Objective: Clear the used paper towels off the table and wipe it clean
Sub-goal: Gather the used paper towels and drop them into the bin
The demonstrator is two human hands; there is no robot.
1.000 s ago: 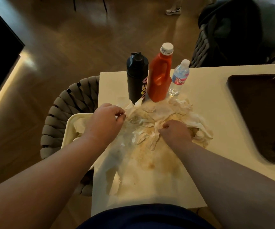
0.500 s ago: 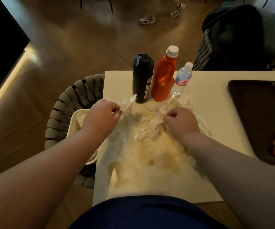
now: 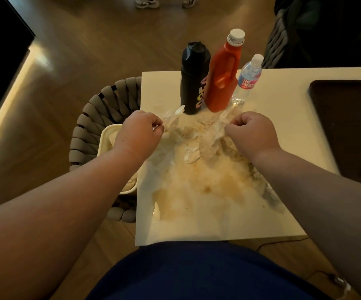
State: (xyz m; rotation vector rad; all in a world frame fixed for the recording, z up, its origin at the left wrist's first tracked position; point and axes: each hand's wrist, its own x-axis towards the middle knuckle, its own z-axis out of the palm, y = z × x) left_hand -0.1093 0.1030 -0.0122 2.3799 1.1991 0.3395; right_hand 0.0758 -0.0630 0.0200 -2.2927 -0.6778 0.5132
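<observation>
Moved: left hand [image 3: 139, 133] and right hand [image 3: 253, 135] are farther apart now
Table [image 3: 283, 118]: brown mess by near edge
Paper towels [image 3: 209, 137]: crumpled, mid-table, toward left edge
Grip: each hand pinches a towel end
Black bottle [image 3: 193, 83]: far edge

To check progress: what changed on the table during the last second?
The right grip moved right and toward the orange bottle, away from the left grip; both still pinch the paper towels. The black bottle, water bottle and dark tray stayed put.

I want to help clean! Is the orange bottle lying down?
No, the orange bottle stands upright between the black bottle and the water bottle.
</observation>
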